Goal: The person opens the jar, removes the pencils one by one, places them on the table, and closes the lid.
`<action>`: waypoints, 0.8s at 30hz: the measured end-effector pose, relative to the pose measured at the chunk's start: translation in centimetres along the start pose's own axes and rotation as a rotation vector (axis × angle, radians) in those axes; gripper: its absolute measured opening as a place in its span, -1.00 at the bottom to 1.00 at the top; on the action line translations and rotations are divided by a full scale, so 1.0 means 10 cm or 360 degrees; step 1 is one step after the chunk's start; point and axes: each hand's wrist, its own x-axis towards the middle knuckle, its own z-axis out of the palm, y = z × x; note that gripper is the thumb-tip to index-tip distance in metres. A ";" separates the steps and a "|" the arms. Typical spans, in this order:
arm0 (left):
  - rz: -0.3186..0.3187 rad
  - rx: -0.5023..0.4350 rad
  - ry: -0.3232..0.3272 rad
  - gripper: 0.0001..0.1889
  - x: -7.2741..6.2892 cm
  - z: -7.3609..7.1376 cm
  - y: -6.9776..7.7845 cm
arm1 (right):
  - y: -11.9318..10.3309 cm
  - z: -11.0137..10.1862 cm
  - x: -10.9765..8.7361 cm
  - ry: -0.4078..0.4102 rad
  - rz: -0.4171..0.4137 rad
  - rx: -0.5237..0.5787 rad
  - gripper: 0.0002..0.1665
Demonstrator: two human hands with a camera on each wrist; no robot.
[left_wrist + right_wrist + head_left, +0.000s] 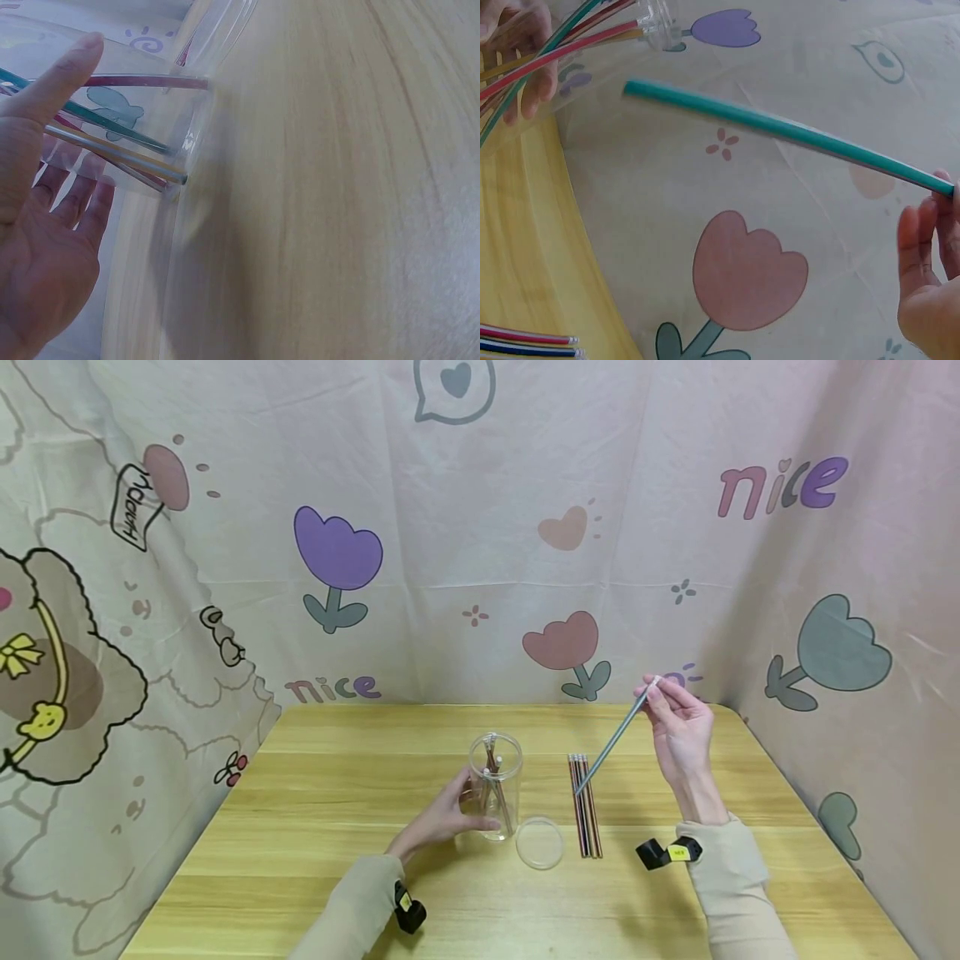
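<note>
A clear plastic jar (515, 785) stands upright on the table with several pencils (492, 768) leaning inside it. My left hand (444, 817) grips the jar low on its left side, thumb in front and fingers behind, as the left wrist view also shows with the thumb (64, 75). Raised above the table to the right, my right hand (684, 727) pinches a teal pencil (617, 739) near its upper end. That pencil slants down to the left, its lower end in front of a row of pencils (587, 818) in the head view. The right wrist view shows it apart from the jar.
A round clear lid (540, 843) lies flat on the wooden table (315, 810) between the jar and the pencil row. A printed cloth (465, 527) hangs behind the table's back edge and along both sides.
</note>
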 end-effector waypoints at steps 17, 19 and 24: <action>0.0008 -0.0006 -0.0009 0.03 0.00 0.00 0.01 | 0.09 -0.18 -0.02 0.0061 0.0257 -0.0186 -0.75; 0.0007 -0.0009 -0.0008 0.03 0.00 0.00 0.01 | 0.11 -0.20 -0.02 0.0063 0.0283 -0.0216 -0.74; -0.0002 -0.0019 -0.0008 0.03 -0.01 0.00 0.02 | 0.16 -0.28 -0.04 0.0027 0.0399 -0.0342 -0.72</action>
